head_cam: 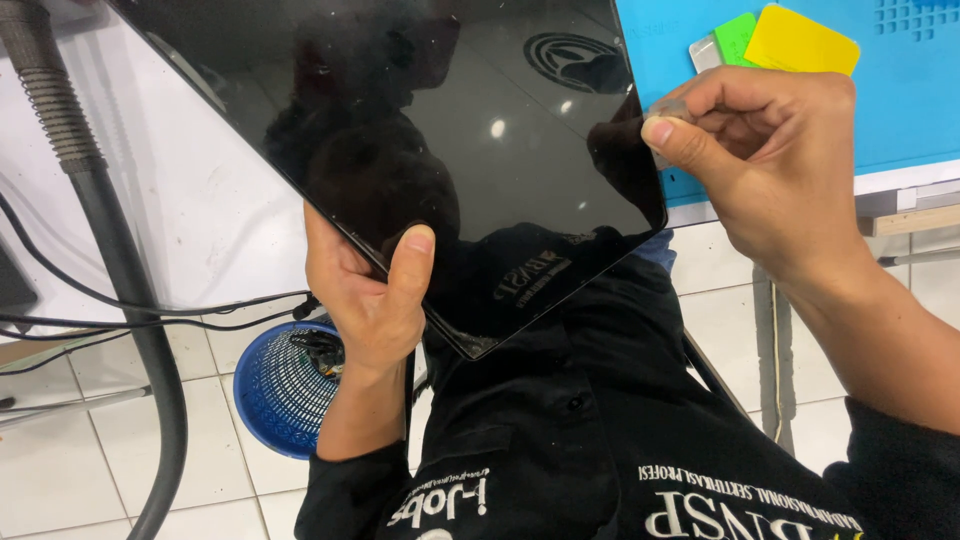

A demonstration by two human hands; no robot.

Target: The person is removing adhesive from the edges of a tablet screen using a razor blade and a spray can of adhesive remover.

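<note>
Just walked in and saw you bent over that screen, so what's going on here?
A person holds a black tablet tilted over their lap. The left hand grips its lower edge, thumb on the glass. The right hand pinches a small clear piece against the tablet's right edge. Yellow and green plastic cards lie on the blue mat.

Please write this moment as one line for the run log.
left hand: grips lower edge of black tablet | right hand: pinches small clear piece at its right edge | behind: blue mat, yellow card
</note>
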